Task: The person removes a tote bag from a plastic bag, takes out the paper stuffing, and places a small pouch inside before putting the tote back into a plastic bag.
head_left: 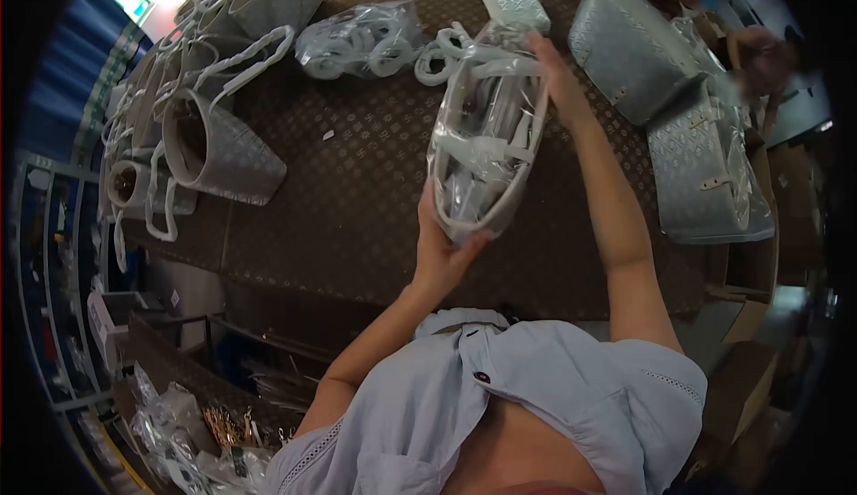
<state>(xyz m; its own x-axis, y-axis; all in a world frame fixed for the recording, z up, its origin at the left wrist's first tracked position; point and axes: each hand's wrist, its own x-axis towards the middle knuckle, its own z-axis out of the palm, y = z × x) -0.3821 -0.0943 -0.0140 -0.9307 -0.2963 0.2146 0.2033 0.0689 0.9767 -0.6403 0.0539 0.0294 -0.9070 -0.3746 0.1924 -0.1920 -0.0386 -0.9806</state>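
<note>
A white handbag (486, 151) lies open toward me on the brown patterned table (357, 191), with clear plastic wrapping and white straps inside it. My left hand (442, 249) grips its near end from below. My right hand (558, 80) rests on its far rim, fingers stretched along the edge. A small white patterned box (515, 4) sits just beyond the bag.
Several grey-white bags (219, 151) lie open at the left with loose handles. A clear bag of white straps (361, 40) is at the back. Two flat grey bags (705, 165) lie right, where another person's hand (763, 58) shows. Shelves and bagged hardware (192, 432) sit low left.
</note>
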